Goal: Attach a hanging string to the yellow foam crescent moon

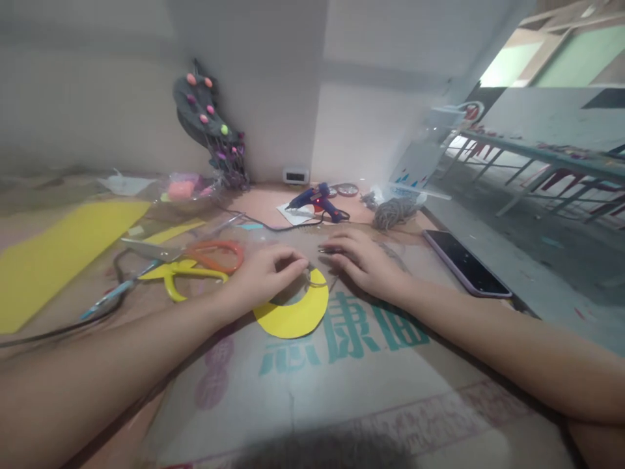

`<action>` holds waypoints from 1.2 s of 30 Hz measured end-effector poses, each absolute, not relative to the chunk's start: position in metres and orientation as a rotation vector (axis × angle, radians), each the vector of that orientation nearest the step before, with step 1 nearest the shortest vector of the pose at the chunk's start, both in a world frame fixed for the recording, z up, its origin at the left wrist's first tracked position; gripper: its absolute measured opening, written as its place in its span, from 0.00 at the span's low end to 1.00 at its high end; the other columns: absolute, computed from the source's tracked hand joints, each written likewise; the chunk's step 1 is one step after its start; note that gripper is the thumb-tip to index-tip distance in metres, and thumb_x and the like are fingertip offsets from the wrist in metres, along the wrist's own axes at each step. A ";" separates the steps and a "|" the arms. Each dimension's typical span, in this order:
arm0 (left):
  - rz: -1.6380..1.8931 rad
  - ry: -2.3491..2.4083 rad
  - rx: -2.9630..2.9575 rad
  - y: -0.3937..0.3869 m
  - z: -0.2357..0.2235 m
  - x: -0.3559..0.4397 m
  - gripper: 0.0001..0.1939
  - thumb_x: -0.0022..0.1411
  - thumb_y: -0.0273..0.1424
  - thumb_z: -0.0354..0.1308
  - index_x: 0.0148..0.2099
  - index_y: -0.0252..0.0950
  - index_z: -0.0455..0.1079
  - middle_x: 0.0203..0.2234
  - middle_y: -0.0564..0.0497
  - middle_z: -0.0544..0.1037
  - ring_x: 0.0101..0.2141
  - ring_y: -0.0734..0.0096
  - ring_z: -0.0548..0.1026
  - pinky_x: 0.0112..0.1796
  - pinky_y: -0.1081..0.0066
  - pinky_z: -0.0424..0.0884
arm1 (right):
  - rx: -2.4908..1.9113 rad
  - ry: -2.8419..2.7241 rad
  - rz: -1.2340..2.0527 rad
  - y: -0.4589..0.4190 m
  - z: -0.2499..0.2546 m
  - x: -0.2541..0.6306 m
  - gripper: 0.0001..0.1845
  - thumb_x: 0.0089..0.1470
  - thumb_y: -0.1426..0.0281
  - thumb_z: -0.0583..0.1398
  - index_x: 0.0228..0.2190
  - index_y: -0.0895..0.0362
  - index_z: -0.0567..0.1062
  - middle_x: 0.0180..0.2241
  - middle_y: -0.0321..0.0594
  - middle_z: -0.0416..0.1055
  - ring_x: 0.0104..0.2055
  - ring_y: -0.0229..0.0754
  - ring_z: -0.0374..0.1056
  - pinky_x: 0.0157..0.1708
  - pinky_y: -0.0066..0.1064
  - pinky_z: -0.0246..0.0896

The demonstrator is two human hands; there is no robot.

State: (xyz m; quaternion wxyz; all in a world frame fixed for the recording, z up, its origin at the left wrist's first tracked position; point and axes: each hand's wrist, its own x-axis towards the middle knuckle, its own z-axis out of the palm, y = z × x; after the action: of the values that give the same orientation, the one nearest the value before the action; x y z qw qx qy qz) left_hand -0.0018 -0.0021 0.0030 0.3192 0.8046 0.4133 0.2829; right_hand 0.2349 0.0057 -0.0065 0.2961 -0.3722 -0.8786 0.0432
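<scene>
My left hand (273, 270) is over the upper left of a yellow paper crescent (293, 319), thumb and forefinger pinched together. A thin grey yarn strand (316, 283) shows at those fingertips and lies on the crescent's upper right end. Just to the right, my right hand (366, 264) is closed with its fingers bent around a slim dark pointed thing (328, 250); its kind is unclear. Left of my left hand lie orange-handled scissors (215, 253), partly over yellow-handled scissors (170, 277).
A blue glue gun (312, 197) with a lit red light rests beyond my hands, its cord running left. Grey yarn (395, 212) lies near the back right, and a phone (466, 264) at the right edge. Yellow paper (63, 254) covers the left. A decorated grey crescent (195, 111) leans on the wall.
</scene>
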 end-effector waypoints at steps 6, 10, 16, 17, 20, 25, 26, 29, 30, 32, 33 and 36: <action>0.906 1.176 1.977 -0.002 0.005 -0.002 0.17 0.64 0.41 0.52 0.36 0.34 0.74 0.30 0.49 0.79 0.33 0.67 0.74 0.35 0.71 0.68 | -0.787 -2.436 0.232 -0.006 0.003 0.234 0.17 0.64 0.60 0.53 0.39 0.58 0.78 0.42 0.47 0.73 0.47 0.47 0.67 0.50 0.45 0.61; 0.909 1.151 1.988 -0.002 0.006 -0.001 0.15 0.64 0.40 0.53 0.34 0.34 0.73 0.28 0.50 0.78 0.32 0.66 0.75 0.35 0.71 0.69 | -0.795 -2.402 0.364 -0.013 0.003 0.229 0.15 0.60 0.59 0.59 0.35 0.58 0.78 0.40 0.45 0.74 0.45 0.46 0.68 0.48 0.43 0.63; 0.811 1.064 2.015 -0.001 0.003 -0.002 0.16 0.65 0.41 0.52 0.33 0.35 0.72 0.29 0.50 0.78 0.34 0.66 0.75 0.36 0.71 0.69 | -0.901 -2.300 0.550 -0.012 0.003 0.225 0.09 0.59 0.69 0.58 0.28 0.57 0.75 0.37 0.42 0.75 0.42 0.42 0.70 0.45 0.38 0.65; 0.797 1.042 1.993 -0.002 0.003 -0.003 0.16 0.65 0.41 0.52 0.34 0.35 0.72 0.30 0.50 0.78 0.34 0.66 0.75 0.37 0.71 0.69 | -0.900 -2.295 0.563 -0.011 0.003 0.226 0.09 0.59 0.69 0.58 0.28 0.57 0.75 0.37 0.42 0.75 0.42 0.42 0.71 0.45 0.38 0.66; 0.752 1.024 1.948 -0.004 0.004 -0.002 0.17 0.65 0.44 0.51 0.35 0.35 0.72 0.31 0.49 0.79 0.35 0.65 0.76 0.36 0.70 0.69 | -0.864 -2.316 0.549 -0.010 0.002 0.227 0.10 0.60 0.68 0.58 0.28 0.57 0.75 0.37 0.43 0.75 0.42 0.42 0.70 0.45 0.38 0.66; 0.764 1.074 1.956 -0.005 0.005 -0.001 0.18 0.64 0.44 0.52 0.33 0.35 0.72 0.29 0.49 0.80 0.34 0.63 0.76 0.36 0.69 0.69 | -0.851 -2.338 0.455 -0.009 0.005 0.229 0.09 0.62 0.67 0.57 0.34 0.57 0.75 0.37 0.43 0.76 0.42 0.42 0.70 0.46 0.38 0.66; 0.763 1.071 1.958 -0.004 0.006 -0.001 0.18 0.64 0.44 0.52 0.32 0.35 0.72 0.29 0.49 0.80 0.34 0.64 0.76 0.36 0.69 0.69 | -0.896 -2.330 0.421 -0.007 0.008 0.230 0.08 0.61 0.67 0.57 0.36 0.57 0.75 0.38 0.43 0.76 0.43 0.43 0.70 0.46 0.39 0.66; 0.750 1.068 1.960 -0.003 0.005 -0.001 0.17 0.64 0.42 0.51 0.32 0.35 0.72 0.29 0.50 0.80 0.34 0.64 0.76 0.37 0.69 0.69 | -1.111 -2.277 0.357 0.001 0.023 0.241 0.10 0.59 0.66 0.59 0.42 0.56 0.75 0.43 0.45 0.76 0.45 0.45 0.71 0.45 0.40 0.68; 0.744 1.071 1.962 -0.003 0.004 -0.002 0.17 0.64 0.42 0.51 0.32 0.35 0.72 0.30 0.50 0.80 0.34 0.64 0.76 0.37 0.69 0.69 | -1.173 -2.274 0.359 0.004 0.028 0.245 0.11 0.59 0.66 0.59 0.43 0.55 0.75 0.44 0.45 0.76 0.45 0.45 0.72 0.44 0.39 0.69; 0.743 1.068 1.964 -0.002 0.003 -0.002 0.17 0.65 0.43 0.51 0.33 0.36 0.72 0.30 0.50 0.79 0.34 0.64 0.75 0.36 0.69 0.68 | -1.265 -2.259 0.319 0.013 0.038 0.255 0.13 0.59 0.66 0.58 0.45 0.54 0.75 0.46 0.44 0.76 0.47 0.46 0.72 0.48 0.42 0.68; 0.743 1.066 1.961 -0.002 0.001 -0.003 0.18 0.65 0.43 0.51 0.33 0.36 0.72 0.30 0.50 0.79 0.34 0.64 0.75 0.35 0.69 0.68 | -1.299 -2.232 0.284 0.017 0.041 0.259 0.14 0.59 0.66 0.57 0.46 0.55 0.75 0.47 0.45 0.75 0.49 0.47 0.72 0.50 0.43 0.67; 0.723 1.065 1.938 -0.001 -0.002 -0.003 0.18 0.66 0.44 0.49 0.34 0.37 0.71 0.29 0.52 0.78 0.31 0.66 0.74 0.31 0.71 0.66 | -1.424 -2.143 0.180 0.031 0.046 0.268 0.19 0.59 0.65 0.57 0.51 0.56 0.73 0.53 0.47 0.72 0.53 0.49 0.69 0.53 0.47 0.65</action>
State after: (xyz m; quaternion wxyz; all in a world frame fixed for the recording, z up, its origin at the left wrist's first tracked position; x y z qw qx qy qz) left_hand -0.0032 -0.0008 -0.0019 0.3962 0.7649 0.4203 0.2852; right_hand 0.2677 0.0313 0.0460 0.2776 -0.5305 -0.7981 0.0671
